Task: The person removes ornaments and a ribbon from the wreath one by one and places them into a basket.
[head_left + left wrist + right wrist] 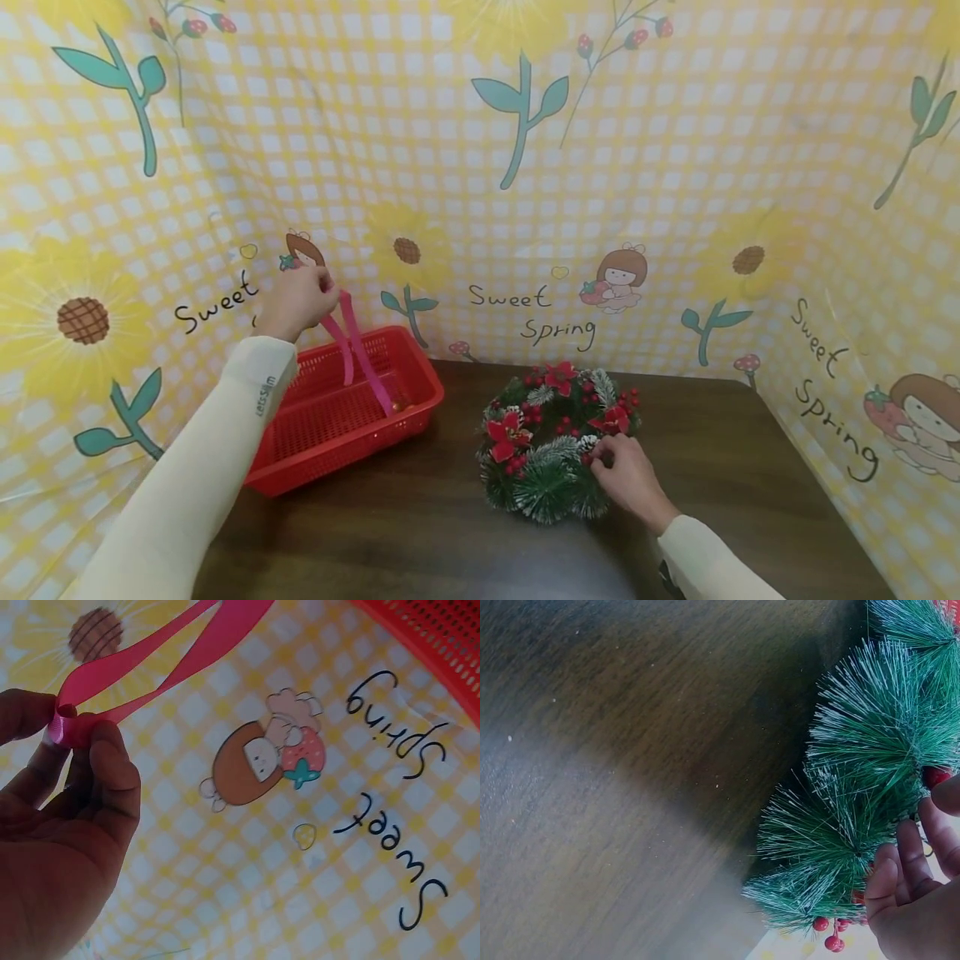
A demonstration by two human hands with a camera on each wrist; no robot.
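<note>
Between thumb and fingers, my left hand (295,302) pinches a pink ribbon (217,641) that is folded over at the grip. Two lengths of it hang down over the red basket (352,450) in the head view, one reaching toward small gold-coloured things (405,408) at the basket's right end. A green wreath (543,487) with white-tipped needles, red flowers and red berries lies on the table to the right. My right hand (630,477) holds the wreath's near right side, thumb and fingers among its sprigs (870,727). The needles partly hide those fingertips.
The dark wooden table (450,533) carries the basket at left and the wreath right of centre. A yellow-and-white checked sheet (465,233) printed with sunflowers and lettering rises behind the table and along both sides. The basket's far left end lies behind my left forearm.
</note>
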